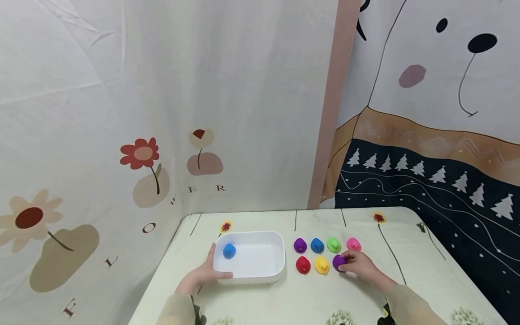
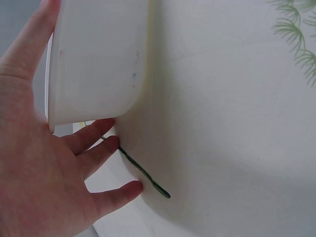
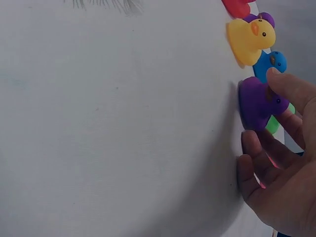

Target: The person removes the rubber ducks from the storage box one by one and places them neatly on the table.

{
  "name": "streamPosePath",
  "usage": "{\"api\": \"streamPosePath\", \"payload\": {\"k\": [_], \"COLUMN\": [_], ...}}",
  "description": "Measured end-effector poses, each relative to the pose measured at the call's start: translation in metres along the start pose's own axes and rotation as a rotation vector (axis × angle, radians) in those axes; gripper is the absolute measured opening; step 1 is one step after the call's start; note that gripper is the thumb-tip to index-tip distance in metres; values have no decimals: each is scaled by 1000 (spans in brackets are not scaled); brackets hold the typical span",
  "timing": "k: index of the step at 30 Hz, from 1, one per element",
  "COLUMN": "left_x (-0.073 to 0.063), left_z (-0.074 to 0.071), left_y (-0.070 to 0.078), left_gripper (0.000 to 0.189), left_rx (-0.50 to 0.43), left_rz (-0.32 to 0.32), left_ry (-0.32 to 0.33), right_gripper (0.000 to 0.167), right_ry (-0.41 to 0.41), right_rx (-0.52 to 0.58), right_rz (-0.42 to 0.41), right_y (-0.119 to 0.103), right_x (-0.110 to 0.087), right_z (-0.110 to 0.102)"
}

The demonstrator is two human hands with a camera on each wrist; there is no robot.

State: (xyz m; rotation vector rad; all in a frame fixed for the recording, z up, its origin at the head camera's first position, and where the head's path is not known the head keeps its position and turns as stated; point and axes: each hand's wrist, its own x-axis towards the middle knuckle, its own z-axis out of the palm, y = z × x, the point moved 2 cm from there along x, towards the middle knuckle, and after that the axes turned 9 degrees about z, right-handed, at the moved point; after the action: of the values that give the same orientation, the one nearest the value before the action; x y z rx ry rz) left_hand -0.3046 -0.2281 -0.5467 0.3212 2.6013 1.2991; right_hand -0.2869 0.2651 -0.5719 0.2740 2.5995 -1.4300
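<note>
A white plastic tub (image 1: pixel 260 264) stands on the table with one blue rubber duck (image 1: pixel 229 251) inside, at its left end. My left hand (image 1: pixel 205 273) rests against the tub's left front corner, thumb along the front wall and fingers spread, as the left wrist view also shows. To the right of the tub, my right hand (image 1: pixel 363 265) pinches a purple rubber duck (image 3: pixel 256 104) between thumb and forefinger, at the right end of the near row. The other fingers of that hand curve loosely beside the duck. Next to it sits a yellow duck (image 1: pixel 322 265), then a red duck (image 1: pixel 303 265).
Behind the near row is a second row: a purple duck (image 1: pixel 300 245), a blue duck (image 1: pixel 318 245), a green duck (image 1: pixel 334 244) and a pink duck (image 1: pixel 354 244). A flower-printed cloth (image 1: pixel 260 302) covers the table. Printed curtains (image 1: pixel 260 113) hang behind and to both sides.
</note>
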Motion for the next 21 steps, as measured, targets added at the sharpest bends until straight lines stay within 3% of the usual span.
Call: {"api": "streamPosePath", "payload": {"k": [8, 14, 21], "left_x": [-1, -1, -1], "left_z": [0, -1, 0], "left_y": [2, 3, 2], "left_gripper": [129, 130, 129], "left_rx": [16, 11, -2], "left_rz": [20, 57, 23], "left_ry": [15, 19, 5], "right_gripper": [36, 29, 30], "right_ry": [50, 54, -10], "right_rx": [-50, -116, -114], "right_rz": [-15, -69, -94], "right_y": [-12, -45, -84], "right_x": [1, 0, 1], "right_z": [-5, -1, 17]}}
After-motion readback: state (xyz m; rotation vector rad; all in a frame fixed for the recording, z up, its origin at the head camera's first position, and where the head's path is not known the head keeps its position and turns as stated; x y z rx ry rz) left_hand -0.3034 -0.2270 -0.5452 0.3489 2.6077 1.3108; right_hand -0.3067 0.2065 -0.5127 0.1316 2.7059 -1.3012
